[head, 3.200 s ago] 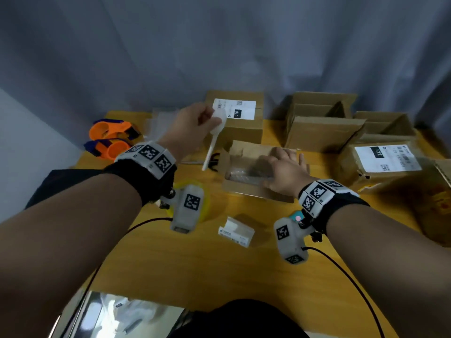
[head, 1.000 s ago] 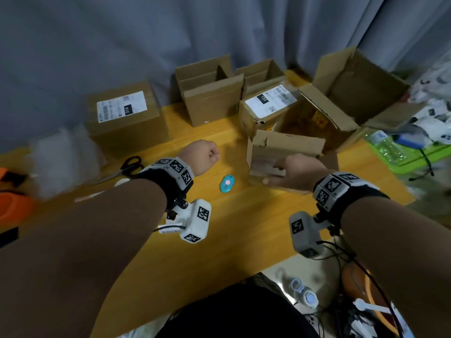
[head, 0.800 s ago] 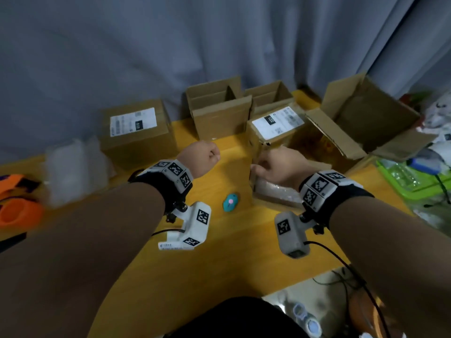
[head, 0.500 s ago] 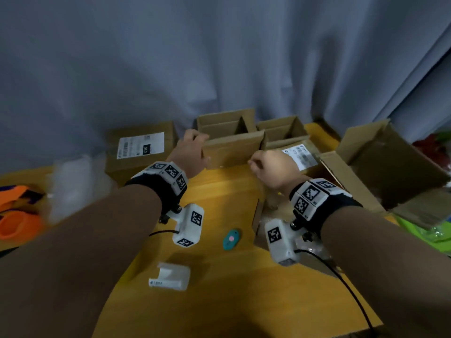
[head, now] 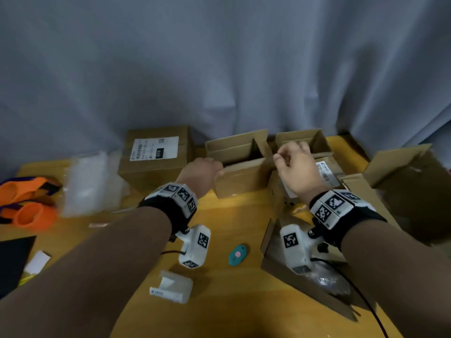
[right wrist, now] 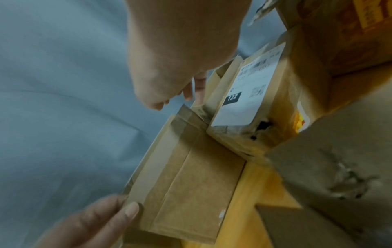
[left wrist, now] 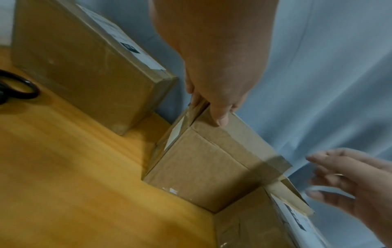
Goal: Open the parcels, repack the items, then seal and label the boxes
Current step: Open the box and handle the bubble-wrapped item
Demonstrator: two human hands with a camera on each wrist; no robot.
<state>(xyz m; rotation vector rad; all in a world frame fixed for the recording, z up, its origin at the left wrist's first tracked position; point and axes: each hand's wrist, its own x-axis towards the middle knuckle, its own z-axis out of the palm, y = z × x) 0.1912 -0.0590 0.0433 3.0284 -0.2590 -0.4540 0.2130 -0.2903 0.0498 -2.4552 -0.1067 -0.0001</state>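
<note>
An empty open cardboard box [head: 241,184] stands at the back of the wooden table [head: 229,215]. My left hand [head: 202,172] pinches its near left corner. The left wrist view shows the thumb [left wrist: 220,117] on the front wall of the box [left wrist: 203,167] and the fingers behind the flap. My right hand [head: 296,167] hovers just off the box's right corner, fingers loose and holding nothing. In the right wrist view its fingers [right wrist: 195,89] hang above the box [right wrist: 191,184]. A small opened parcel [head: 273,240] with a plastic-wrapped item lies under my right wrist.
A sealed box labelled 010 [head: 156,154] stands left of the open box, and bubble wrap [head: 85,181] and orange tape dispensers [head: 24,201] lie further left. A box labelled 122 [head: 325,172], another open box [head: 302,142] and a big open carton [head: 410,186] crowd the right. A teal cutter [head: 238,254] and a white packet [head: 170,286] lie in front.
Both hands moved from the small parcel to the back of the table. The right hand let the parcel go; the left hand took hold of the open box's corner.
</note>
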